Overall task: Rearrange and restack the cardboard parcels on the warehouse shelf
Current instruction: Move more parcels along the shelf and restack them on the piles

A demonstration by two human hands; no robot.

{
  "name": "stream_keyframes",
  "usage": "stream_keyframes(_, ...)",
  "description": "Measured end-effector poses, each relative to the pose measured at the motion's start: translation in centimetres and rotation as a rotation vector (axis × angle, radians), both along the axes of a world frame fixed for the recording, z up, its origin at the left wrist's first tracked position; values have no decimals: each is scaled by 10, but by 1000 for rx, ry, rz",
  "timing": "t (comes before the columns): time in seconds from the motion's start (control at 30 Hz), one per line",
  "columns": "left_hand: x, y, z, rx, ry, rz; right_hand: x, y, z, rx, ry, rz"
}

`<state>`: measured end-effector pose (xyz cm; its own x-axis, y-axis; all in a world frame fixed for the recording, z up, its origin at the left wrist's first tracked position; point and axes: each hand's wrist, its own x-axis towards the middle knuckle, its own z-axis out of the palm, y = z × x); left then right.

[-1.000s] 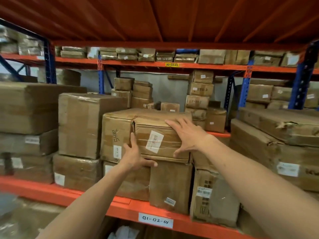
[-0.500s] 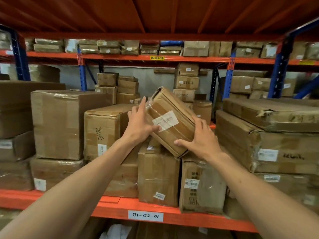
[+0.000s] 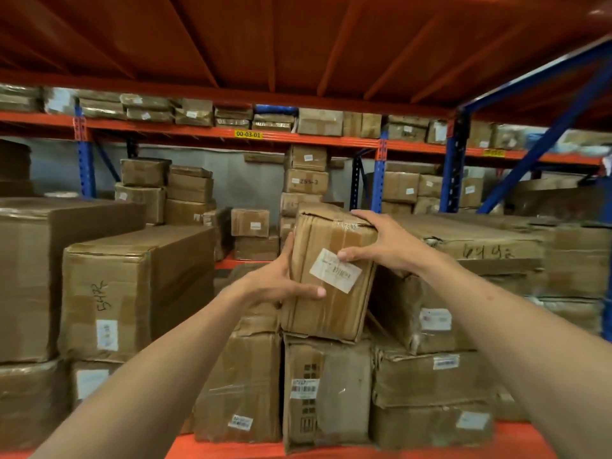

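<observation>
A taped cardboard parcel [image 3: 326,303] with a white label stands nearly upright on end, resting on a lower box [image 3: 334,392] with a barcode sticker. My left hand [image 3: 278,283] grips its left side, thumb across the front. My right hand [image 3: 384,241] holds its top right corner, thumb on the label. Both hands are shut on this parcel. To its left stands a large box marked in black pen [image 3: 132,289]. To its right lie wide flat boxes [image 3: 480,246].
The orange shelf beam [image 3: 231,450] runs along the bottom. Stacked boxes fill the shelf left [image 3: 33,260] and right [image 3: 430,385]. An orange deck [image 3: 298,44] hangs overhead, with blue uprights [image 3: 455,167] at right. A further rack of small parcels [image 3: 188,190] stands behind.
The parcel was lifted off the marked box, tilted, and now stands on end further right on the barcode box. My view has shifted right with it.
</observation>
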<state>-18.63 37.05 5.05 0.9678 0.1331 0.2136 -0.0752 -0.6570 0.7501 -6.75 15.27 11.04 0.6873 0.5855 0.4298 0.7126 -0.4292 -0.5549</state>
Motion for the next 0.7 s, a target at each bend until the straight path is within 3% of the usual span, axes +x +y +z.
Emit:
stream_keyframes(0.13,8,-12,-7,-26,-48,-14,1,-5,1,10,-38,44)
stream_keyframes(0.43,36,-72,-26,-128,-77,-84,0,-62,41,-295,-215,-152)
stream_keyframes(0.7,29,-66,-28,-127,2,-61,-7,-48,35,-290,-212,-230)
